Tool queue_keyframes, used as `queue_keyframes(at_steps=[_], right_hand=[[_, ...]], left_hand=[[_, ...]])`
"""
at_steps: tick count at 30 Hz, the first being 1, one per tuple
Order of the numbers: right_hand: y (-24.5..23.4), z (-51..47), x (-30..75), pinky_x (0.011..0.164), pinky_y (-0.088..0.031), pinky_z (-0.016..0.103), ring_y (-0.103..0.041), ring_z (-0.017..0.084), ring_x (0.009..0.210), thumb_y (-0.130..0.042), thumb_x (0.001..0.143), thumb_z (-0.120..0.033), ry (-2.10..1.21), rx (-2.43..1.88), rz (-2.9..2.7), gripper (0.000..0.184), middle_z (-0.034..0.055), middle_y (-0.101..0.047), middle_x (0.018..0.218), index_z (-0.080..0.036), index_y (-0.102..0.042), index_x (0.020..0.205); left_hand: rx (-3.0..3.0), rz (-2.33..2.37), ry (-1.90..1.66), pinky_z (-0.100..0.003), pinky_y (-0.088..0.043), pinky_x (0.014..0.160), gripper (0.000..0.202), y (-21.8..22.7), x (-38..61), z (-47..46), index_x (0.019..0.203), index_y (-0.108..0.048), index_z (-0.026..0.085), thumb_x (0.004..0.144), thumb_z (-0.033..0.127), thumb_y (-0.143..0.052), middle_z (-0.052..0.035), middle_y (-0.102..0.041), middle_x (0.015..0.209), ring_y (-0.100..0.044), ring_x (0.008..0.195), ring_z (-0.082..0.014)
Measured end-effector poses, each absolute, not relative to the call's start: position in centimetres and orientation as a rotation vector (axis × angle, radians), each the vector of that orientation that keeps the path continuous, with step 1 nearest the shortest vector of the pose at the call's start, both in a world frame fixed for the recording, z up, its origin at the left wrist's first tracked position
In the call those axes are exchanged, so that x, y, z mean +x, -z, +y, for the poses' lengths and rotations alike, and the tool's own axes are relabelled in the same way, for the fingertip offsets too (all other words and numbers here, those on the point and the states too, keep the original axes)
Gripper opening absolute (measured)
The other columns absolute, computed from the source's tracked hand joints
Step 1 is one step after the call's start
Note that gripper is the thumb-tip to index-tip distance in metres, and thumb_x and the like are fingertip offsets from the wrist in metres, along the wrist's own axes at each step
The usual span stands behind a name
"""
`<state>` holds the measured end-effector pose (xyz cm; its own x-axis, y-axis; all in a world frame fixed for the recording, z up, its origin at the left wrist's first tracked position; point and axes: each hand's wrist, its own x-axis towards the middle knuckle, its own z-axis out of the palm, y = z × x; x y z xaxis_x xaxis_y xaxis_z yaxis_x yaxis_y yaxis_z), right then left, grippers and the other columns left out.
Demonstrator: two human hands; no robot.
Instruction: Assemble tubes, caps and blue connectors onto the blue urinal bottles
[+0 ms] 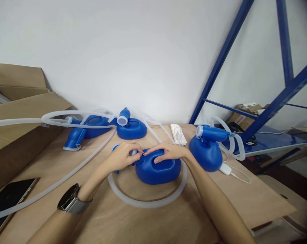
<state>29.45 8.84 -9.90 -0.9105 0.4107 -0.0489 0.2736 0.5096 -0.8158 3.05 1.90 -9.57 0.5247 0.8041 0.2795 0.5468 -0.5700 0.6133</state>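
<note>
A blue plastic bottle [157, 169] lies on the wooden table [148, 220] in front of me. A clear tube [145, 202] loops round it on the table. My left hand [124, 156], with a watch on the wrist, is closed round the bottle's neck and a pale fitting there. My right hand [166, 153] rests on top of the bottle, with thumb and forefinger pinched at the same fitting.
Two more blue bottles [131, 127] with tubes lie at the back, another [206, 150] stands at the right. A cardboard box [18, 122] sits at the left, a dark tablet [8, 196] at the near left. A white power strip [178, 134] and blue shelving [267, 112] are at the right.
</note>
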Motion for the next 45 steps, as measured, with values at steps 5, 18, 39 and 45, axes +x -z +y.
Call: queue_keyframes(at_steps=[5,18,39,45], right_hand=[[9.77,8.82,29.42,0.121,-0.041,0.035,-0.058,0.026,0.140,-0.078,0.090,-0.048,-1.389,-0.579,-2.595,0.051,0.0009,-0.069,0.142,-0.032,-0.070,0.138],[10.20,9.11,29.80,0.117,-0.045,0.037,-0.062,0.025,0.132,-0.082,0.086,-0.044,-1.249,-0.662,-2.585,0.058,0.0038,-0.068,0.142,-0.028,-0.067,0.139],[10.12,8.91,29.27,0.115,-0.045,0.034,-0.065,0.025,0.128,-0.079,0.088,-0.045,-1.316,-0.607,-2.610,0.045,0.0017,-0.073,0.135,-0.029,-0.075,0.130],[10.24,9.13,29.74,0.115,-0.045,0.036,-0.062,0.025,0.130,-0.082,0.084,-0.044,-1.228,-0.671,-2.598,0.055,0.0035,-0.069,0.139,-0.026,-0.069,0.135]], left_hand=[[2.322,1.103,-0.768,-0.030,-0.049,0.083,0.018,9.58,3.14,1.88,0.088,-0.074,0.020,0.092,0.028,-0.057,-0.0040,-0.074,0.094,-0.068,0.090,-0.0208],[2.346,1.102,-0.737,-0.032,-0.048,0.084,0.022,9.30,3.14,1.68,0.087,-0.072,0.019,0.095,0.032,-0.056,-0.0045,-0.071,0.094,-0.067,0.089,-0.0207],[2.303,1.082,-0.747,-0.034,-0.049,0.084,0.015,9.74,2.95,2.05,0.095,-0.077,0.020,0.086,0.029,-0.070,-0.0046,-0.074,0.099,-0.067,0.093,-0.0219],[2.301,1.041,-0.746,-0.033,-0.049,0.088,0.018,9.84,2.78,2.07,0.101,-0.079,0.022,0.090,0.031,-0.069,-0.0052,-0.074,0.110,-0.068,0.098,-0.0216]])
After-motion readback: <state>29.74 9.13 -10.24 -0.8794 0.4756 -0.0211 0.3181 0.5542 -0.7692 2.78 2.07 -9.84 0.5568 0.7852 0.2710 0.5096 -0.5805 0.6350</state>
